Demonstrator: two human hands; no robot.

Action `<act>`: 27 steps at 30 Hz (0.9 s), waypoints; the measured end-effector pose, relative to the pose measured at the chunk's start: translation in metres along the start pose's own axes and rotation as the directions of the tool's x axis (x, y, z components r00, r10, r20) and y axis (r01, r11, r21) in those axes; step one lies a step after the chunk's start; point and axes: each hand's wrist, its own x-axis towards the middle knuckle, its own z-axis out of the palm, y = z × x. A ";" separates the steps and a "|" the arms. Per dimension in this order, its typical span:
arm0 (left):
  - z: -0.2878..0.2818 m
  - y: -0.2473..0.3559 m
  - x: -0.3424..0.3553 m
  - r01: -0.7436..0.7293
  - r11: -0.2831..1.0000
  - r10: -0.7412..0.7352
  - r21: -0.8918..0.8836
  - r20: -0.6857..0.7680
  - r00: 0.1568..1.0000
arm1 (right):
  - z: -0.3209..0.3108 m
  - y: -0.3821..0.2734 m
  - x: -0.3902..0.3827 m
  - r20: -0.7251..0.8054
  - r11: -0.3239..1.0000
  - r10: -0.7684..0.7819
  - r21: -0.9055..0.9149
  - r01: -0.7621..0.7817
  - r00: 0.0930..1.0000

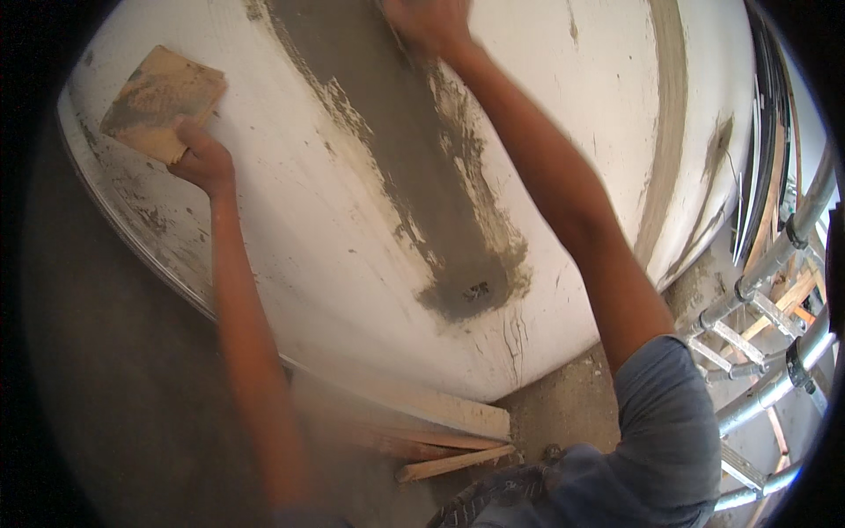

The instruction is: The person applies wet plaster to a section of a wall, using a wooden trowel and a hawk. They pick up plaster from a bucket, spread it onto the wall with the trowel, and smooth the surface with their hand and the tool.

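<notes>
Grey-blue cloth [664, 396] of my right sleeve lies nearest, and from it my bare right arm [563, 189] stretches up to my right hand [433, 26], cut off by the top edge. Its fingers bend over the long, smooth, dark grey strip of wet-looking filler [396, 150], but I cannot tell whether they grip a tool. My left hand [206, 160] grasps a tan, roughly rectangular, grey-smeared board [163, 101] by its lower right corner, well apart from the strip. That strip runs down the middle of a white, curved surface [295, 229] to a rounded foot with a small, dark, rough patch [476, 291].

I judge this to be smoothing work: long, even strokes at a shallow tilt, pressing lightly and thinning the ragged edges into the white. The rough patch probably wants more filler, and the board is best held closer, ready for scrapings
</notes>
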 end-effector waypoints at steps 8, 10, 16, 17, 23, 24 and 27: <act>0.006 0.016 0.003 0.073 0.992 -0.075 -0.099 -0.023 0.997 | -0.016 0.021 -0.019 0.140 0.974 0.122 -0.205 -0.092 0.983; 0.002 0.018 0.002 0.113 0.992 -0.114 -0.062 -0.014 0.993 | -0.035 0.026 -0.097 0.035 0.975 -0.193 -0.100 0.196 0.981; 0.007 0.020 0.009 0.112 0.981 -0.117 -0.156 -0.024 0.993 | -0.022 0.018 -0.134 -0.021 0.986 -0.163 -0.038 0.162 0.986; 0.005 0.021 0.014 0.082 0.988 -0.087 -0.134 -0.030 0.996 | -0.004 0.011 -0.100 -0.100 0.984 -0.175 -0.038 0.172 0.979; 0.015 0.015 0.002 0.073 0.981 -0.070 -0.179 0.023 0.997 | 0.019 -0.010 0.072 -0.161 0.989 -0.142 -0.064 0.134 0.977; 0.014 0.015 0.001 0.085 0.978 -0.085 -0.192 0.011 0.996 | 0.018 -0.011 0.075 -0.123 0.981 -0.176 -0.107 0.163 0.977; 0.008 0.006 0.003 0.093 0.982 -0.091 -0.166 0.018 0.996 | 0.009 0.007 -0.011 0.035 0.996 -0.082 -0.021 0.083 0.996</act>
